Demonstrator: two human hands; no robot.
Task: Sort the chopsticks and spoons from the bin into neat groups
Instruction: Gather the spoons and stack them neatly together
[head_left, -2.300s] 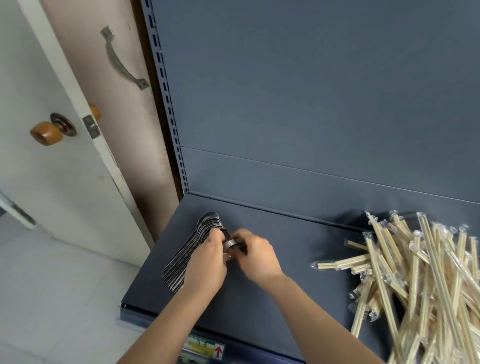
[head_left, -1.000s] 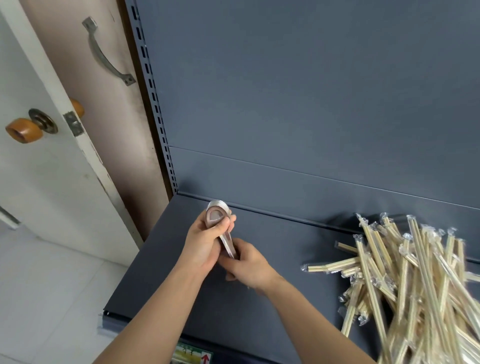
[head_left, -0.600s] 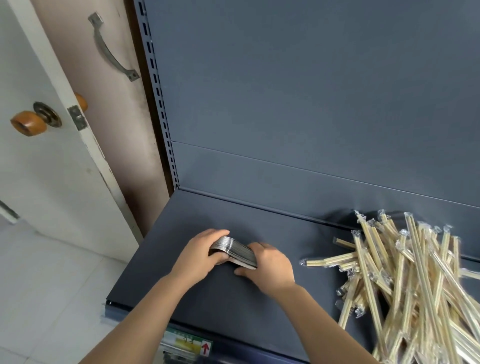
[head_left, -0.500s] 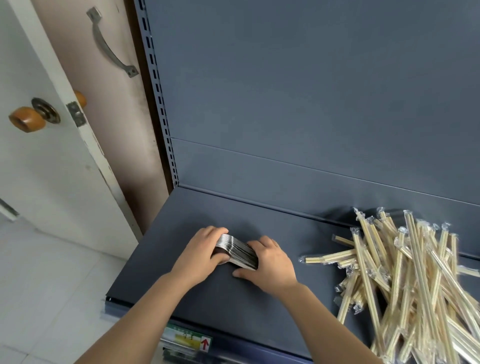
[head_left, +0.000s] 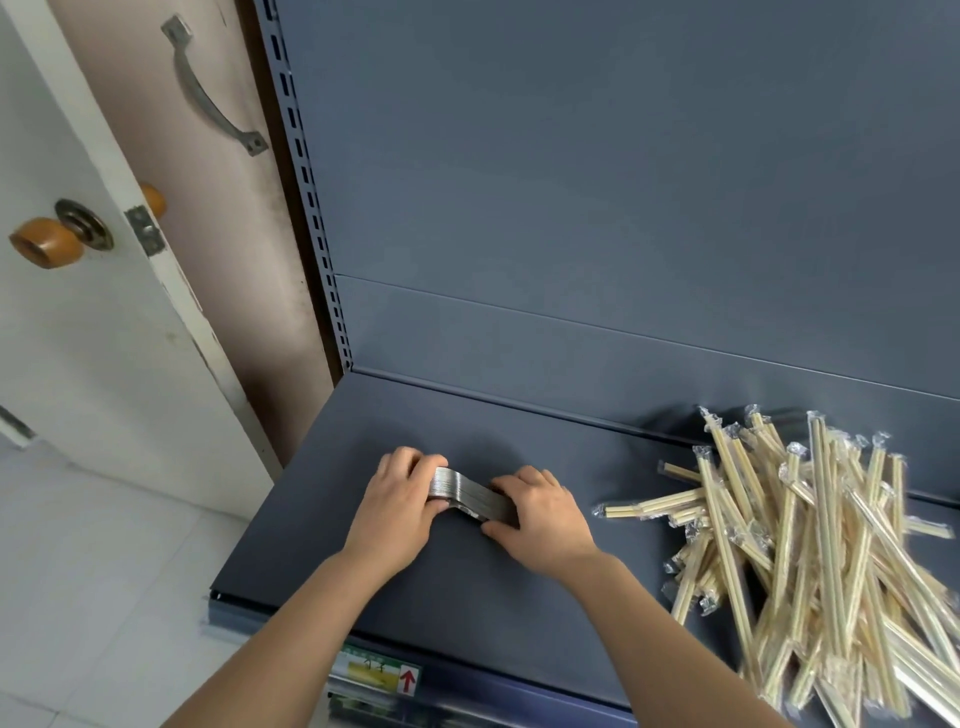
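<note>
While the chopsticks are lying jumbled on the right, the left hand and right hand are gripping the stacked spoons by both ends, squaring them up, so I'm guessing the chopsticks are needing lining up next.

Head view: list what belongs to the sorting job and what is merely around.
Job: spoon stack, held by left hand and right hand; wrapped chopsticks pile; shelf under them.
Merely around: white door, orange knob, metal pull handle, arrow label.
</note>
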